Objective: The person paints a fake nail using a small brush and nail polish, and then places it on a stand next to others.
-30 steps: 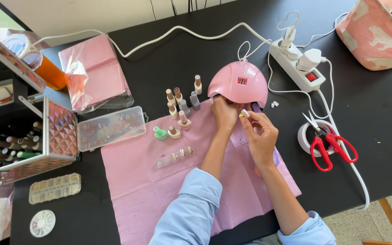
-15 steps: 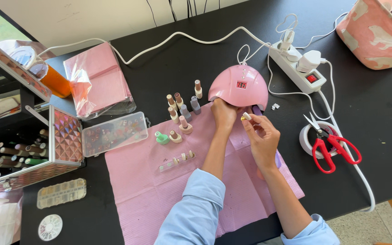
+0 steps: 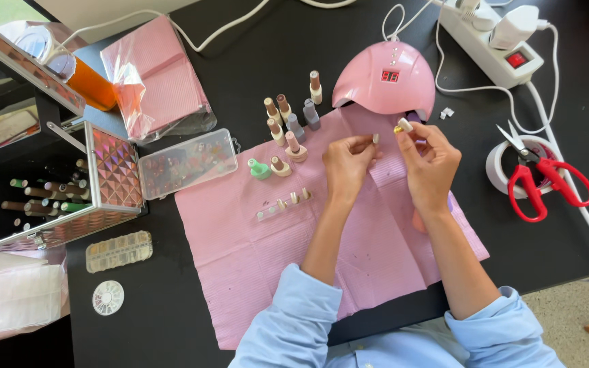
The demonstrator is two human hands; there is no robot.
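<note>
A: What's in hand here?

B: The left hand [image 3: 345,163] pinches a small nail tip [image 3: 375,138] between thumb and forefinger, fingers closed on it. The right hand [image 3: 431,163] has its fingers shut on a little bottle [image 3: 404,126] with a pale cap, held just in front of the pink lamp [image 3: 384,85].

A: And where is all that?

B: Both hands hang above the pink mat [image 3: 308,252] on the desk [image 3: 274,41], close together, the tip and the bottle near each other but apart.

A: Which step would you call it?

B: By my reading, readying the tip for coating: tip in one hand, polish in the other, cap apparently not yet off, though it's too small to be sure.

A: What does the next move ask for?

B: A steady pinch on the tip, and care in opening the bottle with only fingertips free. More bottles [image 3: 288,126] stand left of the lamp, and a strip of tips [image 3: 284,203] lies on the mat.

A: Anything else near?

B: Red scissors [image 3: 540,180] to the right, well apart.
</note>
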